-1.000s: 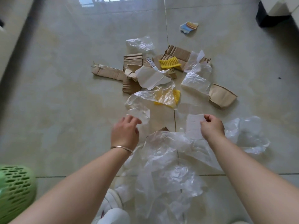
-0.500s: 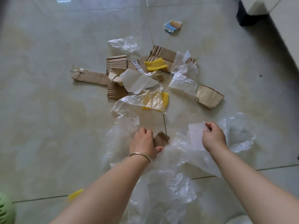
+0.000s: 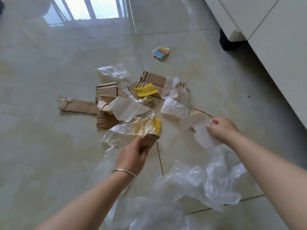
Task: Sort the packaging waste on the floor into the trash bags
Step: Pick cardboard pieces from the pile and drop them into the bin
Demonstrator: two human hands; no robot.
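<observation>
The glossy tiled floor carries everything, and the heap of torn corrugated cardboard at its middle serves as the landmark. A white cabinet stands well to the right of the heap and beyond it. On the near side of the heap, towards the person, a large crumpled sheet of clear plastic film spreads over the tiles, partly under both forearms. Just at the heap's near edge lies another clear plastic bag, draped over a yellow foam net. A white paper sheet rests on the cardboard itself, and a second yellow foam net lies on the heap's far part. A crumpled clear wrapper sits just beyond the heap, and a small blue and orange printed scrap lies farther beyond it, apart.

The left hand, with a thin bangle on its wrist, is closed around a small piece of brown cardboard, lifted just near of the heap. The right hand, to the heap's right, pinches a translucent white plastic scrap between its fingertips, above a curved cardboard piece.
</observation>
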